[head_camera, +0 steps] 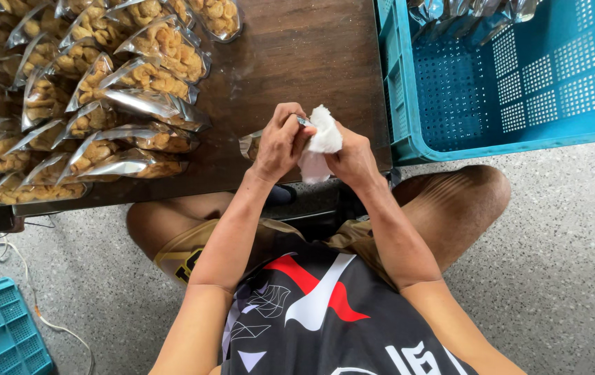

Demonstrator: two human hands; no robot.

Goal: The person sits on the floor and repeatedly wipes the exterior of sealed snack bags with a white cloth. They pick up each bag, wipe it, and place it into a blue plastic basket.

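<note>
At the near edge of the dark wooden table (297, 55), a clear plastic pouch of golden fried snacks (250, 144) sits pinched shut-fingered in the left hand (280, 142), while the right hand (354, 161) presses a crumpled white cloth (321, 139) against the pouch's top, fingers closed around it.

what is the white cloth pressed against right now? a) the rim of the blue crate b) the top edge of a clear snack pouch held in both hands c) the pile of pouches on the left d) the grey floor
b: the crumpled white cloth, in the right hand, sits on the top edge of the clear snack-filled plastic pouch gripped by the left hand, above the dark wooden table.
</note>
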